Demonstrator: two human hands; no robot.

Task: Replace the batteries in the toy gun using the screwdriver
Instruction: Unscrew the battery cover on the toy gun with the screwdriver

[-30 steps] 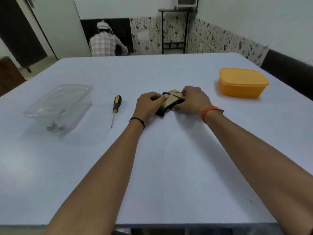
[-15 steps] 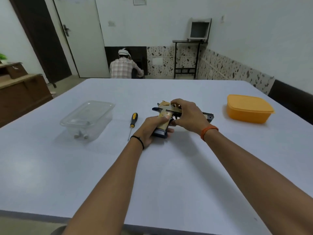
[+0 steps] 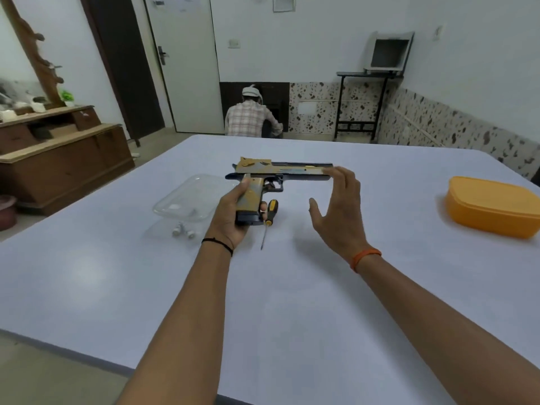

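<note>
The toy gun (image 3: 280,171), yellow and dark blue, is held up above the table with its barrel pointing right. My left hand (image 3: 233,213) grips it by the handle. My right hand (image 3: 336,209) is spread, fingers straight, and its fingertips touch the muzzle end of the barrel. The screwdriver (image 3: 269,220), with a yellow and black handle, lies on the table just behind the gun's handle, tip toward me. Two white batteries (image 3: 182,230) lie inside the clear plastic box (image 3: 190,200) to the left.
An orange lidded container (image 3: 493,206) stands at the right of the light table (image 3: 263,302). A person in a checked shirt (image 3: 248,118) sits beyond the table's far edge. A wooden cabinet (image 3: 58,153) stands on the left by the wall.
The gun came up off the table: my left hand shifted to its handle and raised it. My right hand let go of the body and opened beside the barrel. The view tilted upward.
</note>
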